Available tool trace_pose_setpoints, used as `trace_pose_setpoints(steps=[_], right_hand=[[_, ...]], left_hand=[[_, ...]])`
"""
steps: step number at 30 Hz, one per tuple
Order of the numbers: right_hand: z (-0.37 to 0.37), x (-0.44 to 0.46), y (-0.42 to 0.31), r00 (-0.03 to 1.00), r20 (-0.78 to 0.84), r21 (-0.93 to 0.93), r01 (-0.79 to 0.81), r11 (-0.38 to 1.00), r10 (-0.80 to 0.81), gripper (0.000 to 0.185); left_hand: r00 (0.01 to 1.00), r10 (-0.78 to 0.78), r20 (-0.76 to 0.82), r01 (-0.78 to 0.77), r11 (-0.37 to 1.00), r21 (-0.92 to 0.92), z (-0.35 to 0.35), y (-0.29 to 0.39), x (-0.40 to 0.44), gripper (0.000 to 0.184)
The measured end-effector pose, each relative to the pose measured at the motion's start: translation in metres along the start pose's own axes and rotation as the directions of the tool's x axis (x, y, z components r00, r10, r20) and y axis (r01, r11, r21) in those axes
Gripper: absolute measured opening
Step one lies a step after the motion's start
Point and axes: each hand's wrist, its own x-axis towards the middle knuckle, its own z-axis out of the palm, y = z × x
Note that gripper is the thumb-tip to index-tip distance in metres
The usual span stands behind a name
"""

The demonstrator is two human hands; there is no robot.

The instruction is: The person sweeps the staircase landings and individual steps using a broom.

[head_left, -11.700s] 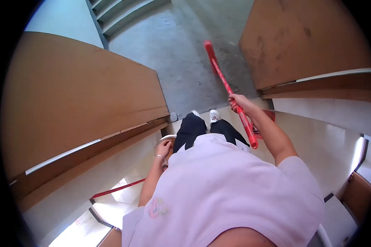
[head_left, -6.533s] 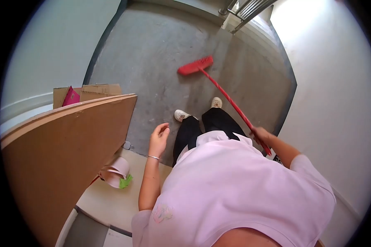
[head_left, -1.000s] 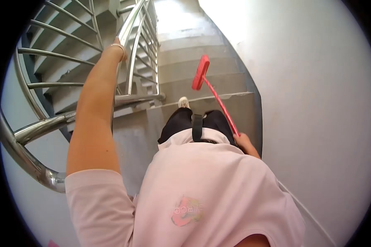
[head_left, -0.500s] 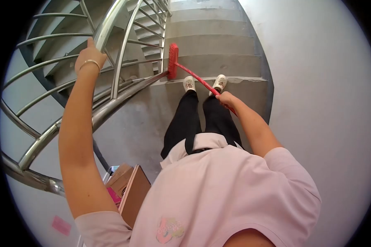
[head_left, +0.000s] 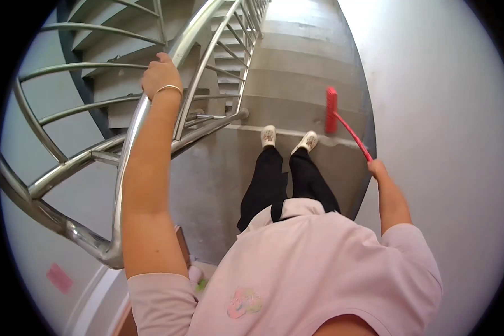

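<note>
My left hand (head_left: 161, 77), a bracelet at its wrist, is wrapped round the shiny metal handrail (head_left: 133, 134) of the staircase. My right hand (head_left: 378, 168) grips the red handle of a broom (head_left: 351, 136), out by the right wall. The broom's red head (head_left: 331, 110) is at the right part of the steps, just beyond my feet; its bristles face left. Most of the handle behind my right hand is hidden.
Concrete stairs (head_left: 291, 84) descend ahead of my white shoes (head_left: 269, 136). Metal railing bars (head_left: 215, 70) line the left side, with another flight (head_left: 103, 47) beyond them. A white wall (head_left: 431, 112) rises close on the right. Partly hidden items lie beside my left arm.
The broom has swung from the railing side across to the right, along with my right hand. My left hand stays on the handrail while my view has shifted a little.
</note>
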Motion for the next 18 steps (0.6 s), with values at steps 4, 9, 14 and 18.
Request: trace_pose_setpoints(steps=[4,9,14,18], right_hand=[[-0.035,-0.001,0.013,0.999,0.025,-0.067,-0.043,0.997,0.044,0.034],[-0.07,-0.029,0.007,0.876,0.448,0.446,-0.393,0.804,0.179,0.034],[-0.064,-0.038,-0.014,0.779,0.622,0.481,-0.463,0.744,0.082,0.032],[-0.041,-0.013,0.008,0.733,0.664,0.494,-0.578,0.65,0.148,0.031]], left_hand=[[0.999,-0.015,-0.039,0.016,0.999,0.027,0.01,-0.003,0.003,0.035],[0.999,0.013,-0.052,-0.016,0.999,-0.05,0.004,0.0,0.001,0.028],[0.999,0.034,0.011,-0.033,0.999,-0.036,-0.008,0.003,-0.007,0.029],[0.996,0.08,0.031,-0.081,0.996,0.022,-0.02,0.011,-0.015,0.039]])
